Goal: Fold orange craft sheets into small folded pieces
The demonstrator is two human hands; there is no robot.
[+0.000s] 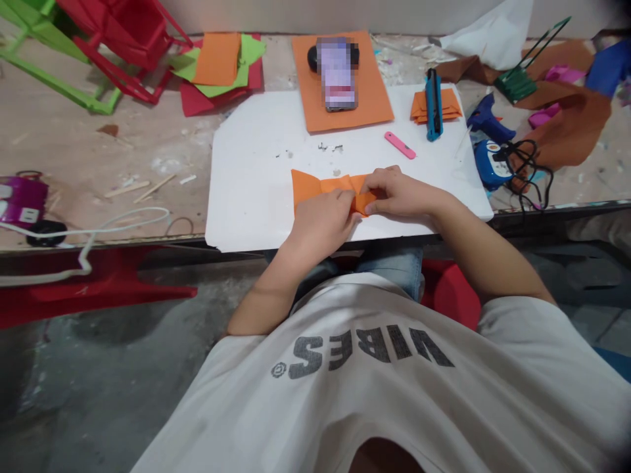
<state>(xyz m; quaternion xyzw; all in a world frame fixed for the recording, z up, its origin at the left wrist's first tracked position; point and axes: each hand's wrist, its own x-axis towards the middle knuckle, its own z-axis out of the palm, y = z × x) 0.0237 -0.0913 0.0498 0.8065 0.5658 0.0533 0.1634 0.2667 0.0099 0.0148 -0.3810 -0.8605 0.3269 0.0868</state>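
Observation:
A folded piece of orange paper lies on a white board in front of me, its left end flaring out. My left hand rests over its middle, fingers bent and pressed onto the paper. From the other side my right hand pinches the paper's right end between thumb and fingers. Both hands nearly meet there, and they hide part of the folds. Just beyond the right hand lies a small pink cutter.
A phone sits on an orange sheet at the back. A blue stapler rests on folded orange papers. To the right are a blue glue gun and a corded blue device. Coloured paper lies back left.

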